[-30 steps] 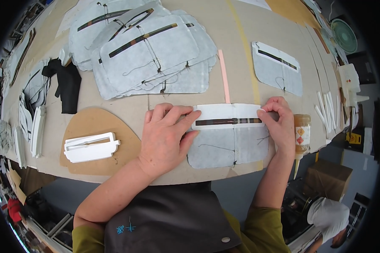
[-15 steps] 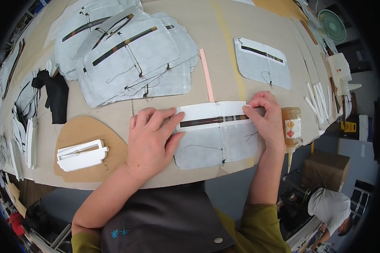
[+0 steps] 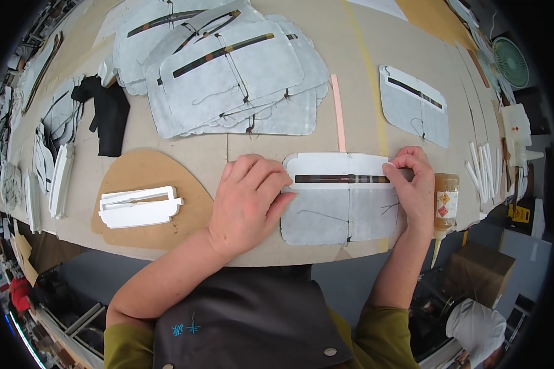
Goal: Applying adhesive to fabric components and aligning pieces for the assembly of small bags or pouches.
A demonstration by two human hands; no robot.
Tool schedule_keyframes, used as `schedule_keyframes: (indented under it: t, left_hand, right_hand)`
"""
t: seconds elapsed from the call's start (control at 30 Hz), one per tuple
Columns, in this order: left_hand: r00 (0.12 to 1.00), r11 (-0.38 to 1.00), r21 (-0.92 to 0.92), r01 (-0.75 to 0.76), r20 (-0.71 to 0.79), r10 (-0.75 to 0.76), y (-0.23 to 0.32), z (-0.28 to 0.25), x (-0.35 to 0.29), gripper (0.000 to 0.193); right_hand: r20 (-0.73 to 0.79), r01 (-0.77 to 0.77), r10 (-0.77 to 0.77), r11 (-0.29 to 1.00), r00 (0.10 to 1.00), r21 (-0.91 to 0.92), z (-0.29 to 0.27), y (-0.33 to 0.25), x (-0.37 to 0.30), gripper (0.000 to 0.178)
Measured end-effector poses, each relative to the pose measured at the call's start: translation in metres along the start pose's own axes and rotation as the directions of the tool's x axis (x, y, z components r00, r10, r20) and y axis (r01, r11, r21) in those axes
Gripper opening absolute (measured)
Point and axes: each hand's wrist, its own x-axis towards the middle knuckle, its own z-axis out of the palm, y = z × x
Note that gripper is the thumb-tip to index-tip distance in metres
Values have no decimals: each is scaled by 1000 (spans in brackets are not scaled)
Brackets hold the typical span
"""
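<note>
A grey fabric panel with a dark slot and a white strip along its top lies near the table's front edge. My left hand rests flat at the panel's left end, fingers spread and pressing the strip's left edge. My right hand has its fingers curled onto the strip's right end, pinching it down beside the slot. A thin pink strip lies just beyond the panel.
A pile of similar grey panels lies at the back, one more panel to the right. A glue bottle lies beside my right hand. A white template sits on a tan board. White sticks, black cloth.
The view has shifted a little. Both hands stay on the panel; my left fingers have slid slightly along the strip's left end.
</note>
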Motion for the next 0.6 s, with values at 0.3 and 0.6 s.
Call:
schedule_keyframes:
  t: [0.3,0.6]
  left_hand:
    - [997,996,67,-61,-33,64,3,3,-4,20]
    - [996,990,115,-81,-25,85,0,2,-8,23]
  right_hand:
    - [5,-1,1,1000,1000,4,-1,-1,0,12]
    - [-8,42,-42,999,999,-9,1,1,-2,13]
